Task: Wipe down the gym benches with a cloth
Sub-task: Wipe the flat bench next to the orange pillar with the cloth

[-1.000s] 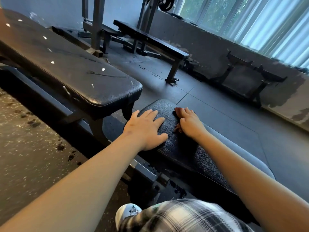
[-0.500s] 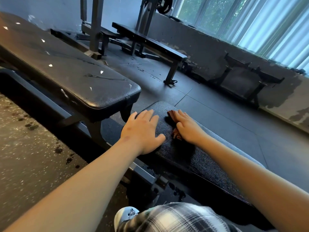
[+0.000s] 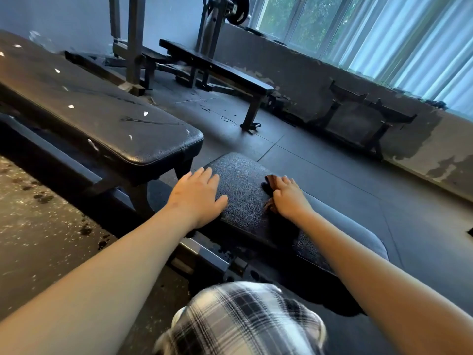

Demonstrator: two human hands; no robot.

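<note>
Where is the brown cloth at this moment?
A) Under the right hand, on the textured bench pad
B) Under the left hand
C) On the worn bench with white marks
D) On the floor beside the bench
A: the brown cloth shows from beneath the right hand, which presses it onto the textured bench pad, while the left hand lies flat on that pad with no cloth showing.

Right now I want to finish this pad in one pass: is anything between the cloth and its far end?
Nothing visible is. The cloth sits under the right hand, and the pad is bare from there to its far end. The left hand rests flat near the pad's left edge, beside that path.
</note>
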